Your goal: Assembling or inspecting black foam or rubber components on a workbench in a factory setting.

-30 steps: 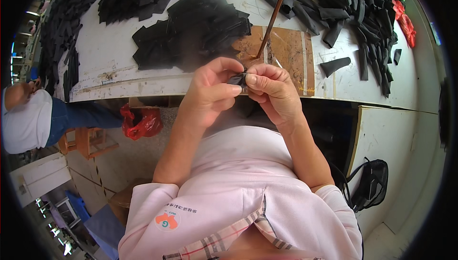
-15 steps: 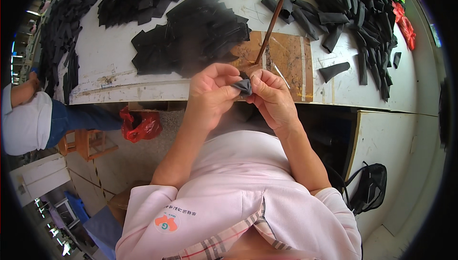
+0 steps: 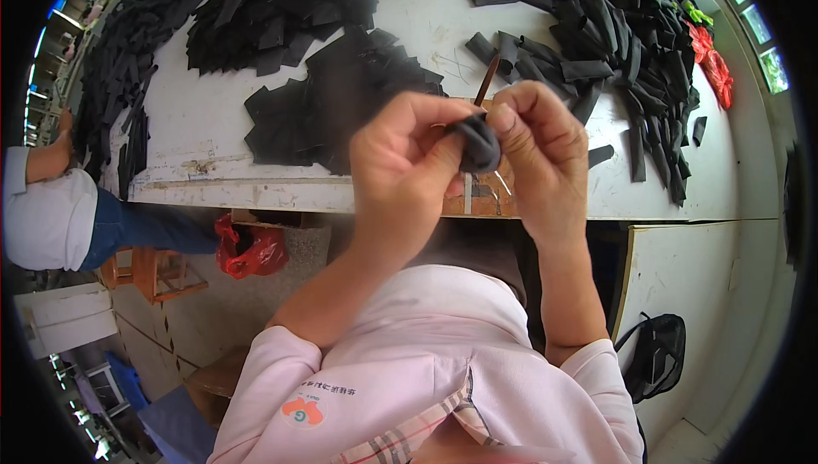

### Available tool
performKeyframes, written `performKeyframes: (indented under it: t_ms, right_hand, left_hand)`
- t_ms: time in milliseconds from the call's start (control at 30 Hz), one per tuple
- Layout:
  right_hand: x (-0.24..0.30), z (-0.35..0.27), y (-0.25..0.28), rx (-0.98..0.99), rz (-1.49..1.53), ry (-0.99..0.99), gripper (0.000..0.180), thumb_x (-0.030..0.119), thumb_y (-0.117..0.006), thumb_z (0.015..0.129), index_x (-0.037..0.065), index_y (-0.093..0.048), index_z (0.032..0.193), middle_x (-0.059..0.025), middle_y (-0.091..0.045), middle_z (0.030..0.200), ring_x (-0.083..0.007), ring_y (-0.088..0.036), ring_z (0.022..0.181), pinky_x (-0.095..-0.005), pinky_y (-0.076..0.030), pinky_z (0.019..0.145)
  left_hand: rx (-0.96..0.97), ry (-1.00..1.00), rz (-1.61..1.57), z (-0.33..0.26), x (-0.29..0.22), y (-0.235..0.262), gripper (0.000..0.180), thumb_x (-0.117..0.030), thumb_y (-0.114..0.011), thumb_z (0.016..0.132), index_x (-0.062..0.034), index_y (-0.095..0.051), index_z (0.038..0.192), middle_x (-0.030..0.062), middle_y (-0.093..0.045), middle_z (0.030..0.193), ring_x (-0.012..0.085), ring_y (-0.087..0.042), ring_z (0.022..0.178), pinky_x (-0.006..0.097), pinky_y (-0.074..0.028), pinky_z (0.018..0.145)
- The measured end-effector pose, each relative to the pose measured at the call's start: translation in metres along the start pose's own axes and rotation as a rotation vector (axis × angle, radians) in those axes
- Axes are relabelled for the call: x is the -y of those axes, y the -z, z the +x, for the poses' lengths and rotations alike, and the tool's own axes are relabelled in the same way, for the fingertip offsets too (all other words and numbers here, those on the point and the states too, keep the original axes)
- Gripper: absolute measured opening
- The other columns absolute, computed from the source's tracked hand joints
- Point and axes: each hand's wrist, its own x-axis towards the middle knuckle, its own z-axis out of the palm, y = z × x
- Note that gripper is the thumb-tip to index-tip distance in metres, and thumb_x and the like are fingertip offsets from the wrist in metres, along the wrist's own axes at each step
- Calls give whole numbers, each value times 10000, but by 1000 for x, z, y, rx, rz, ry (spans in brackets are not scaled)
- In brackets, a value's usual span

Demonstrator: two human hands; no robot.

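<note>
Two bare hands pinch one piece of dark cloth (image 3: 483, 147) between them above the near edge of a white counter (image 3: 290, 187), the left hand (image 3: 400, 166) with its grip closed on one side and the right hand (image 3: 547, 153) gripping the other. Just beyond, a brown stick (image 3: 486, 82) leans, partly hidden behind the hands, while flat black cloth (image 3: 315, 115) lies heaped to the left and black fabric tubes (image 3: 622, 46) are piled at right.
</note>
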Motion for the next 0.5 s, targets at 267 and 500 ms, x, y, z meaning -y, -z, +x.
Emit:
performKeyframes:
  t_ms: [267, 500]
  right_hand:
    - [-22, 49, 36, 142, 208, -464, 217, 244, -569, 839, 55, -550, 734, 34, -429, 606, -36, -363, 529, -169, -283, 447]
    - [-52, 41, 39, 93, 464, -504, 199, 218, -570, 840, 51, -552, 732, 26, -463, 644, -42, -405, 582, -163, -337, 493]
  left_hand:
    - [440, 676, -1151, 64, 18, 21, 106, -39, -479, 818, 36, -528, 873, 86, -587, 721, 20, -293, 336, 158, -212, 323]
    - [97, 682, -1092, 55, 40, 22, 86, -30, -458, 827, 35, -508, 799, 75, -556, 647, 28, -269, 326, 161, -194, 315]
